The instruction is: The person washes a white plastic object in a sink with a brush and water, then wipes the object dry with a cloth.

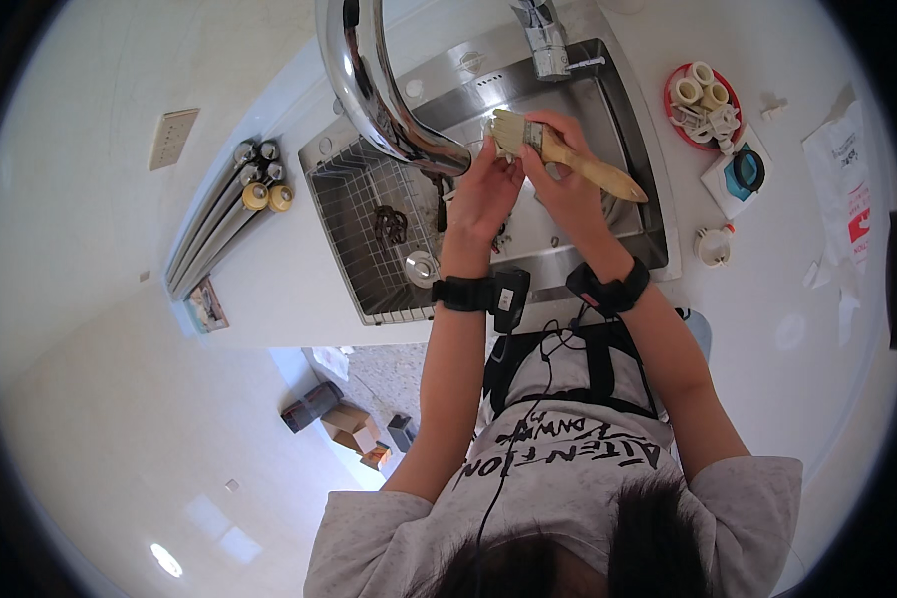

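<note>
My right hand (568, 168) grips a flat paintbrush (594, 173) with a wooden handle and pale bristles. The handle points right, over the basin of a stainless steel sink (523, 243). At the bristle end is my left hand (486, 190), thumb raised and fingers curled. Something small and pale shows by its fingertips under the bristles; most of it is hidden, so I cannot tell what it is or whether the fingers hold it. Beneath both hands, small dark bits lie in the basin.
A chrome faucet (392, 105) arches close above my left hand. At left in the sink sits a wire basket (336, 250) with a dark coiled thing (390, 226). Metal tubes (217, 217) lie beyond. On the right counter stand a red dish (669, 105) of plastic fittings and a plastic bag (837, 161).
</note>
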### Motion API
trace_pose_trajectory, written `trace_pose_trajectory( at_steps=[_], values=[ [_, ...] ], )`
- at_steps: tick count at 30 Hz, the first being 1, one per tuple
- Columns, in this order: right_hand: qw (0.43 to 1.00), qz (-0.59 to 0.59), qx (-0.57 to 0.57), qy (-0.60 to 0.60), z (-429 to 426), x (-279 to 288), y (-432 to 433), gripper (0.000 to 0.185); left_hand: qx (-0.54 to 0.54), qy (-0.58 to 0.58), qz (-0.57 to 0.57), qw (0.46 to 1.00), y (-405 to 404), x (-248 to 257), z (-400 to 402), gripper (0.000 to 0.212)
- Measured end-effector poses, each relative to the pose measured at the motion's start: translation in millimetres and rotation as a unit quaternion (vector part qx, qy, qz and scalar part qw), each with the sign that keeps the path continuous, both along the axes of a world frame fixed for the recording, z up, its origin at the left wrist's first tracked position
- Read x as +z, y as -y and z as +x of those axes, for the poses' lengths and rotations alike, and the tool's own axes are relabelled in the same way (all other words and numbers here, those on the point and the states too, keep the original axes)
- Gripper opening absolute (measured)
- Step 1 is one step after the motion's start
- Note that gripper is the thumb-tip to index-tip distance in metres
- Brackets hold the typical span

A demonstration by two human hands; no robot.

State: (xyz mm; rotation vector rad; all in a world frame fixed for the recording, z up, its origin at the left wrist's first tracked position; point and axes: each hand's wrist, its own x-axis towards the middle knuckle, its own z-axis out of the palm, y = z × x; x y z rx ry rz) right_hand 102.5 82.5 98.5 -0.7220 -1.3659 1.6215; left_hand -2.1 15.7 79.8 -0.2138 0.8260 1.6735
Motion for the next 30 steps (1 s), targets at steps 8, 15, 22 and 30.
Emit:
trace_pose_trajectory(
  at_steps=[8, 15, 22, 30],
  values=[
    [0.999, 0.012, 0.051, 0.002, -1.5, -3.2, -2.3, 0.028, 0.023, -0.011, -0.009, 1.0, 0.8, -3.8, -4.2, 0.021],
    [1.0, 0.017, 0.01, -0.012, -7.3, -2.9, -10.0, 0.021, 0.01, -0.007, -0.009, 1.0, 4.3, -4.4, -7.0, 0.02],
    [0.99, 0.126, -0.042, 0.044, -6.3, 3.3, -12.8, 0.023, 0.033, 0.037, -0.002, 0.999, 4.4, -6.9, -5.3, 0.021],
    [0.994, 0.106, 0.001, 0.03, 6.8, 7.2, -5.2, 0.027, 0.019, 0.052, 0.044, 0.998, 9.0, -6.1, -5.7, 0.024]
  ],
)
